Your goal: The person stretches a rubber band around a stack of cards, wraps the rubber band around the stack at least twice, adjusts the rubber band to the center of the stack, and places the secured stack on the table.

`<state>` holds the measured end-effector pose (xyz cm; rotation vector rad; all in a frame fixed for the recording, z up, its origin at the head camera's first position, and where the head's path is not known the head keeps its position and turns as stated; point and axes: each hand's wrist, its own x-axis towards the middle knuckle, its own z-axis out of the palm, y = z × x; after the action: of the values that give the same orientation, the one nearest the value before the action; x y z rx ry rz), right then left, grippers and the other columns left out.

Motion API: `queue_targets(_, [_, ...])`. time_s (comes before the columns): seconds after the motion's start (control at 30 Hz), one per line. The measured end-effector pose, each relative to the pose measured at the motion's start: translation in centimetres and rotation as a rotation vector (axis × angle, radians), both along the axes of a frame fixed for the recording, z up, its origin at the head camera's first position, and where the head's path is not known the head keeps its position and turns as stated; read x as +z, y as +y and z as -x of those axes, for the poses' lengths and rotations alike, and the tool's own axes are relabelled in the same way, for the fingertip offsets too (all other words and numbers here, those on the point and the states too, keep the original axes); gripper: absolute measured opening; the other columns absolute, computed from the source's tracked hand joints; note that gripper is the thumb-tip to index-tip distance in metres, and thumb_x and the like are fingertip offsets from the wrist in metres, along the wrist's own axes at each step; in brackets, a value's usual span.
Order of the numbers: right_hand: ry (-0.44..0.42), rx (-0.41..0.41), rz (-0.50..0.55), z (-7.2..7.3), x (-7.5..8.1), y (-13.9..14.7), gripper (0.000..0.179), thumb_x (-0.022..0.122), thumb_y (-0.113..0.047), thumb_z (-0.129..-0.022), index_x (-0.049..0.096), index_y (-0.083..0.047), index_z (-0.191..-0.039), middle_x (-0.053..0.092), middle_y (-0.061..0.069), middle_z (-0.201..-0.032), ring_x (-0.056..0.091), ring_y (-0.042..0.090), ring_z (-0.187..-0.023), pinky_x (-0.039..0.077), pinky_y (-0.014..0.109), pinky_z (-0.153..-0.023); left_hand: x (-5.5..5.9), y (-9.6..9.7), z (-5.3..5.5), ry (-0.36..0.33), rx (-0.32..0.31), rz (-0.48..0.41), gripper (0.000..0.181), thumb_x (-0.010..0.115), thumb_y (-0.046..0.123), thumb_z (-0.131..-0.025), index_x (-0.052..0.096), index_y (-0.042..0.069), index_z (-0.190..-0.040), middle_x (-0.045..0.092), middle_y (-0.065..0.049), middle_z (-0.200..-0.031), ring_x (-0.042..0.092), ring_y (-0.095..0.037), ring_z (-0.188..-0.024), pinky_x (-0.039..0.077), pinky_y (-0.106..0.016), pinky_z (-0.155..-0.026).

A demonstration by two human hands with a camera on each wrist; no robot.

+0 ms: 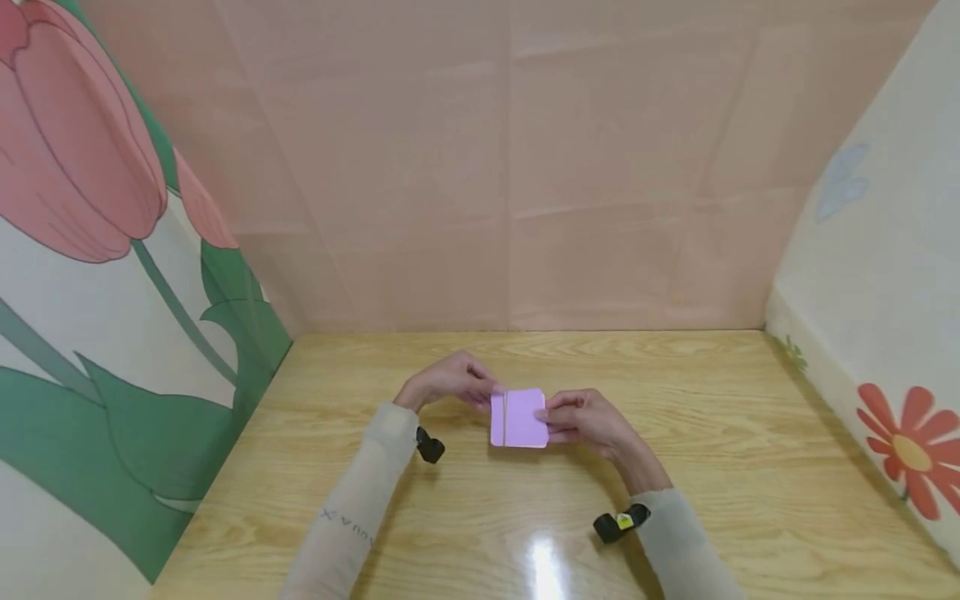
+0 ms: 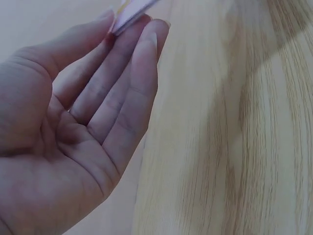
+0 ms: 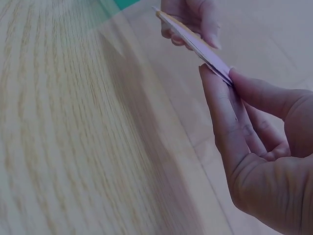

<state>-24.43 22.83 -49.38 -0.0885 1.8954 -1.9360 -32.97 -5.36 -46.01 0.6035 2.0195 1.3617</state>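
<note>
A thin, square lilac stack of paper cards [image 1: 528, 421] is held up above the wooden table, with a tan rubber band [image 1: 506, 419] running from top to bottom near its left edge. At the upper left corner my left hand [image 1: 459, 379] pinches it between thumb and fingertips; the left wrist view shows the same pinch on the cards' edge [image 2: 132, 12]. My right hand [image 1: 588, 421] grips the opposite edge, thumb on the face and fingers behind. Seen nearly edge-on in the right wrist view, the cards [image 3: 195, 46] stretch between both hands. Their back is hidden.
The light wooden table [image 1: 360, 533] reaches back to a pinkish cloth-like wall [image 1: 510, 208]. A panel with a painted tulip [image 1: 82, 142] stands at the left, and one with a red flower [image 1: 911, 450] at the right. Black wrist cameras [image 1: 430, 446] sit on both sleeves.
</note>
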Motion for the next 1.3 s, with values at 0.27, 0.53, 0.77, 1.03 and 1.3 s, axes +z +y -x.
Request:
queue_targets(0.27, [-0.01,0.009,0.005,0.1,-0.3,-0.1,0.006,0.076,-0.009,-0.096,0.075,-0.004,-0.093,0.079,0.005,-0.089,0.078,0.019,-0.081,0.068,0.038,-0.077,-0.2,0.5,-0.1,-0.001,0.019,0.014,0.018,0.076,0.011,-0.097,0.079,-0.003,-0.107,0.082,-0.013,-0.096,0.077,-0.017,-0.078,0.062,-0.056,-0.094])
queue_targets(0.53, [0.012,0.056,-0.014,0.1,-0.4,-0.4,0.004,0.076,-0.009,-0.096,0.076,-0.005,-0.094,0.079,0.005,-0.089,0.078,0.02,-0.083,0.068,0.038,-0.078,-0.2,1.8,-0.3,0.023,0.011,0.041,0.018,0.081,0.016,-0.094,0.082,0.002,-0.105,0.081,-0.009,-0.099,0.074,-0.014,-0.078,0.064,-0.053,-0.09])
queue_targets(0.77, [0.018,0.016,-0.01,0.2,-0.2,-0.2,0.005,0.077,-0.01,-0.095,0.077,-0.005,-0.097,0.08,0.005,-0.089,0.078,0.019,-0.081,0.068,0.037,-0.076,-0.2,1.6,-0.3,0.028,0.028,0.021,0.02,0.079,0.018,-0.096,0.081,0.002,-0.108,0.081,-0.012,-0.104,0.075,-0.015,-0.081,0.062,-0.056,-0.094])
queue_targets(1.03, [0.013,0.0,-0.02,0.4,-0.2,0.2,0.009,0.076,-0.011,-0.096,0.077,-0.004,-0.1,0.079,0.003,-0.09,0.077,0.018,-0.082,0.067,0.037,-0.078,-0.5,-0.4,-0.4,0.004,0.042,-0.03,0.023,0.074,0.017,-0.1,0.079,0.0,-0.114,0.081,-0.015,-0.104,0.08,-0.025,-0.09,0.06,-0.057,-0.098])
queue_targets(1.3, [0.011,0.024,-0.015,0.2,-0.2,0.1,0.007,0.077,-0.011,-0.096,0.076,-0.004,-0.098,0.08,0.005,-0.091,0.078,0.02,-0.083,0.068,0.038,-0.078,-1.2,-0.4,-0.5,-0.014,0.041,-0.041,0.023,0.078,0.014,-0.096,0.079,-0.002,-0.112,0.082,-0.014,-0.102,0.078,-0.018,-0.083,0.062,-0.054,-0.096])
